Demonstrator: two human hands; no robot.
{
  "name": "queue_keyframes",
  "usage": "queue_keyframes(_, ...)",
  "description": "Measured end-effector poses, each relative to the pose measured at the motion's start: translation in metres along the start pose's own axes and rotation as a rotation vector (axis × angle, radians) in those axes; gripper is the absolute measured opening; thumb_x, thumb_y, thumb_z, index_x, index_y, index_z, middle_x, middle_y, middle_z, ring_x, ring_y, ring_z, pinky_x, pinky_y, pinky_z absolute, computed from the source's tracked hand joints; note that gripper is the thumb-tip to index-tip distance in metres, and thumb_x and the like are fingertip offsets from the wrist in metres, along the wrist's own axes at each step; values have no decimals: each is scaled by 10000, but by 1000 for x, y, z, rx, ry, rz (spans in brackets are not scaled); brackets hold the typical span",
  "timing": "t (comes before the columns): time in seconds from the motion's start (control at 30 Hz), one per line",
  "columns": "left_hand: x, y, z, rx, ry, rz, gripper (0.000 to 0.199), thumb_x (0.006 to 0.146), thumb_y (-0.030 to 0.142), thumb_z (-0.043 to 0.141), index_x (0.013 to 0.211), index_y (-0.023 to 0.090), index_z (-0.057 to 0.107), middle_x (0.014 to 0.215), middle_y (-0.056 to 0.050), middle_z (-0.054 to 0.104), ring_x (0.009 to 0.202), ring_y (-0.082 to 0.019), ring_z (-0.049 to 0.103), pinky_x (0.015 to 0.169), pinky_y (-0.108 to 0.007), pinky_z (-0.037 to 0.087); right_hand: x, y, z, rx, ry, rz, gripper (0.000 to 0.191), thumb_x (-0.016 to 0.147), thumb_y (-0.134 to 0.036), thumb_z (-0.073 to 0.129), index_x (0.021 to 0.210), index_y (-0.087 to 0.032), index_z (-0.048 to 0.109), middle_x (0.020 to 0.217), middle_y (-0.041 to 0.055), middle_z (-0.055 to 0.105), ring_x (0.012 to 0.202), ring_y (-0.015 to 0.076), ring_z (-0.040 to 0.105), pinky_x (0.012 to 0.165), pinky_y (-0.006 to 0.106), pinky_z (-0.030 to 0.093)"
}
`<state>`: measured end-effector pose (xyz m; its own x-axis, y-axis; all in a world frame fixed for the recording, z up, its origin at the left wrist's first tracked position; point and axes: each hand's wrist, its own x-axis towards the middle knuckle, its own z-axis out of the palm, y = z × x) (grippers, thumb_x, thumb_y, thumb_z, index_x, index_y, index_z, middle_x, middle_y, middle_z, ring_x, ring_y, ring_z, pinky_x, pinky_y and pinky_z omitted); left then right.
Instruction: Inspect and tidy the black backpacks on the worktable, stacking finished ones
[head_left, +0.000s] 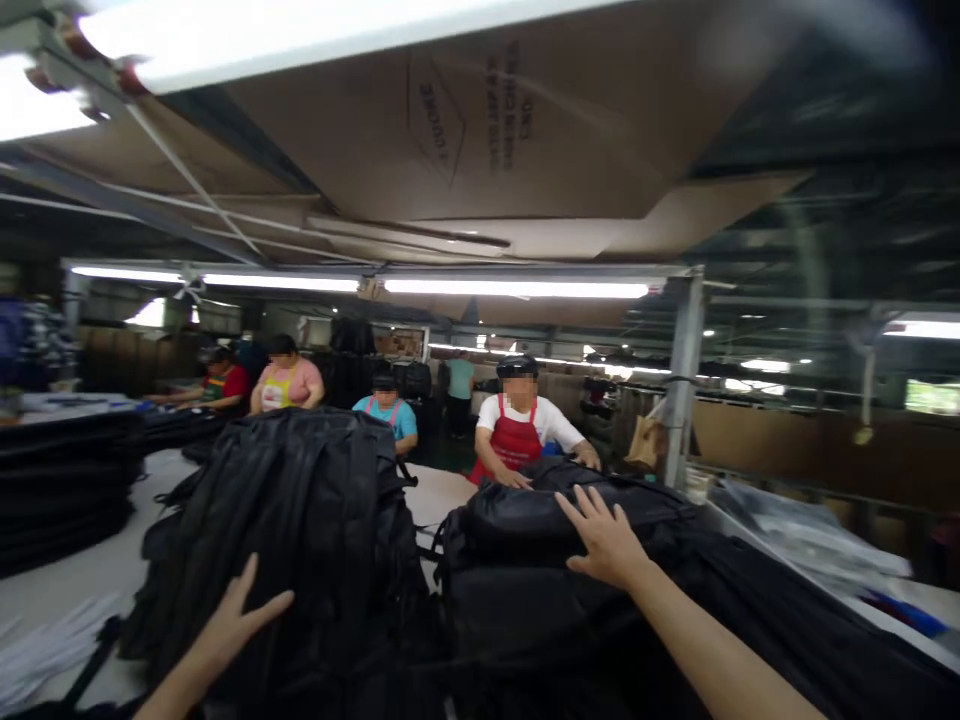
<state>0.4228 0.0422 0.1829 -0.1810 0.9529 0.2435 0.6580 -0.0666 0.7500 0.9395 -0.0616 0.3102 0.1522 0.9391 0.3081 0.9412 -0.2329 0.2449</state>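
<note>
Two large black backpacks lie side by side in front of me on a pale table (442,488). My left hand (229,620) has its fingers spread over the lower part of the left backpack (322,500). Above the right backpack (510,590), my right hand (604,540) is stretched out with its fingers apart, near the top face. Whether either palm presses on the fabric I cannot tell. Nothing is held in either hand. Dark straps hang in the gap between the two bags.
Across the table a person in a red apron (514,440) has both hands on black bags. Several other people work further back. A stack of black bags (60,490) stands at left, white papers (56,645) below it. Clear plastic bags (817,530) lie at right, beyond a metal post (684,385).
</note>
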Motion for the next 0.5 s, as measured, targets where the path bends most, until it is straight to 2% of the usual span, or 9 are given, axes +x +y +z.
queue_keyframes(0.1,9,-12,47,3,-162,-32,982,726,540,538,1483,75,118,1557,-234,122,1435,-296,94,1154,-427,215,23,-8,34,-66,-13,49,917,700,-350,696,1475,-291,209,1542,168,242,1394,400,218,947,678,312)
queue_keyframes(0.23,10,-15,95,126,-121,-62,1048,699,540,617,1496,169,47,1559,-220,-129,1436,-373,9,1093,-577,261,36,-9,61,-165,83,60,852,747,-346,673,1469,-292,224,1485,203,334,1303,417,352,812,665,403)
queue_keyframes(0.33,10,-15,115,185,-68,-41,1055,706,541,629,1497,192,24,1553,-193,-186,1432,-394,-67,1050,-639,277,44,-7,74,-209,100,20,737,784,-299,627,1445,-245,305,1317,215,506,1129,388,505,763,608,438)
queue_keyframes(0.4,12,-19,123,179,-41,-24,1027,724,559,604,1498,198,33,1556,-178,-191,1429,-404,-75,1040,-659,274,48,-9,79,-244,92,-2,658,796,-224,585,1417,-217,367,1195,201,580,1020,354,566,742,530,452)
queue_keyframes(0.5,13,-38,127,122,24,22,938,755,587,523,1493,164,128,1575,-173,-110,1435,-391,-34,1092,-604,245,50,-14,77,-240,48,-30,535,832,-127,468,1363,-181,444,1059,186,642,934,307,619,732,419,434)
